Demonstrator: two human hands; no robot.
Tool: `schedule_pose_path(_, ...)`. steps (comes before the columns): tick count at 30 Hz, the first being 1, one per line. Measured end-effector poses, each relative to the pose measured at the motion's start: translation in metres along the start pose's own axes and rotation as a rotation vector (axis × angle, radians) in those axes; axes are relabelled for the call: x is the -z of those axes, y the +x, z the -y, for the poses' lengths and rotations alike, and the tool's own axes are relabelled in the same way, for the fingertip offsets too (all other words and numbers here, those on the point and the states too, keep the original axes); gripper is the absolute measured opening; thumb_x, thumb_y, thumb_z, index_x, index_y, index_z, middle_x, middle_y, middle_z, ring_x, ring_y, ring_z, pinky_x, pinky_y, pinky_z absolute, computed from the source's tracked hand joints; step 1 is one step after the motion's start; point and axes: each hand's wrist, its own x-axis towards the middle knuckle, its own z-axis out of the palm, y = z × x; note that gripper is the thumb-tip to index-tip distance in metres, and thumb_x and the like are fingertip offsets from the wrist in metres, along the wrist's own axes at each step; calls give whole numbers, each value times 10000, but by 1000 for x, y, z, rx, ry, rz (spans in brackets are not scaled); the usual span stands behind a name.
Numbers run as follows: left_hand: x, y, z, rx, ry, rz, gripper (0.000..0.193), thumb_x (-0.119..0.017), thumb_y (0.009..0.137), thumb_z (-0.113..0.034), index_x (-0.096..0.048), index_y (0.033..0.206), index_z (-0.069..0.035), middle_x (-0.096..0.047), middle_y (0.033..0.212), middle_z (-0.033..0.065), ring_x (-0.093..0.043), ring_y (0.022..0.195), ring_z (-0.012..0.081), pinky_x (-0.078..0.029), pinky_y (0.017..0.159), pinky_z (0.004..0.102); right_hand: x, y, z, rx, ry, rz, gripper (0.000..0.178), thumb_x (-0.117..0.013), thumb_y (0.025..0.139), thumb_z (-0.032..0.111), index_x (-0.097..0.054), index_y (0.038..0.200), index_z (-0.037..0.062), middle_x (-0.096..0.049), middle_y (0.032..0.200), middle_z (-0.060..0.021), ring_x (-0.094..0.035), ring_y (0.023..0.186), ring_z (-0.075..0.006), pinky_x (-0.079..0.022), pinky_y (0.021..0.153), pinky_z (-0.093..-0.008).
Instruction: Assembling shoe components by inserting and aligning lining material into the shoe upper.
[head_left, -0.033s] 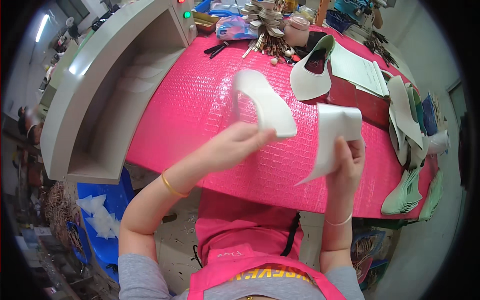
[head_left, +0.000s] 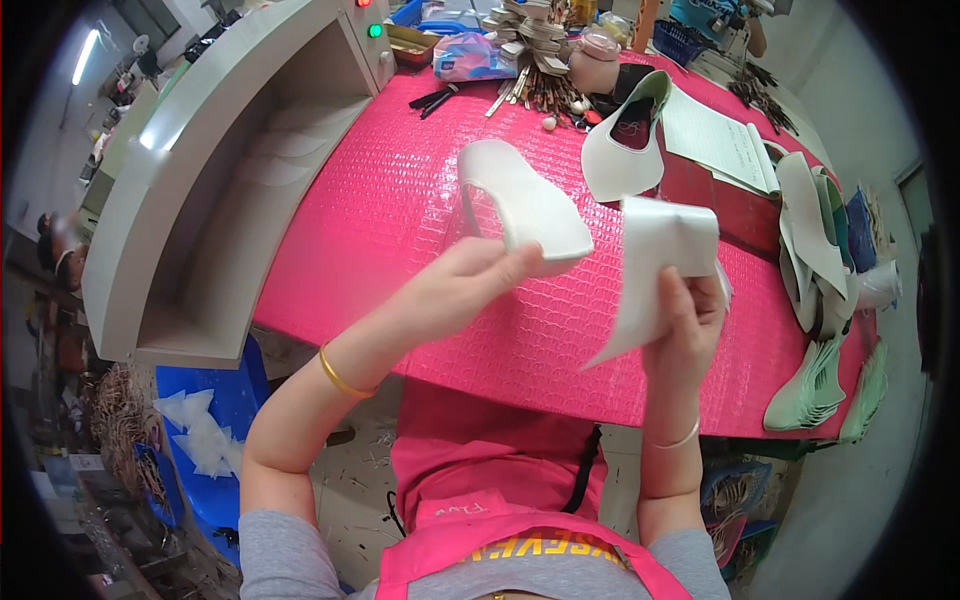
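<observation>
My left hand [head_left: 462,288] grips a white high-heeled shoe form [head_left: 522,205] by its toe end and holds it just above the pink table [head_left: 400,200], heel pointing away from me. My right hand [head_left: 686,322] pinches a white folded sheet of shoe material [head_left: 662,262], held upright beside the form. The two pieces are close together and do not touch.
A large grey open-fronted machine [head_left: 200,190] fills the table's left side. Behind my hands lie a white shoe upper [head_left: 622,145] and an open notebook [head_left: 715,135]. More shoe pieces [head_left: 808,240] and mint-green insoles [head_left: 815,385] sit at the right. Tools [head_left: 535,85] crowd the far edge. A blue bin [head_left: 205,420] stands below.
</observation>
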Motion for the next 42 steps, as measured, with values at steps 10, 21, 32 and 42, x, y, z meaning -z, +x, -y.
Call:
schedule_pose_path(10, -5, -2, -13, -44, -401, -114, 587, -198, 917, -476, -418, 1211, -17, -536, 1111, 62, -477, 1021, 139, -338, 887, 307, -60, 20, -12, 64, -148, 159, 301, -574, 810, 19, -530, 1104, -31, -613, 968, -78, -552, 872, -98, -443, 767, -232)
schedule_pose_path(21, -6, -7, -17, -32, -342, -113, 500, -330, 913, -421, -500, 1120, 2, -582, 1004, 56, -517, 890, 94, -385, 801, 265, -66, 19, -12, 52, -202, 133, 295, -580, 806, 22, -538, 1094, -26, -612, 966, -71, -555, 857, -97, -447, 753, -231)
schedule_pose_path(32, 14, 40, -38, -51, -364, -265, 395, -496, 875, -318, -561, 938, 66, -621, 842, 92, -607, 726, 126, -484, 647, 253, -50, 0, -25, 59, -352, 57, 633, -589, 730, -73, -311, 1289, 31, -394, 1245, -130, -590, 860, -158, -509, 687, -229)
schedule_pose_path(42, 15, 50, -47, 5, -264, -249, 460, -453, 880, -385, -553, 956, 58, -616, 859, 102, -613, 768, 145, -502, 683, 285, -44, 9, -41, 87, -384, -36, 615, -606, 734, -44, -343, 1280, 60, -473, 1153, -111, -588, 831, -131, -493, 642, -222)
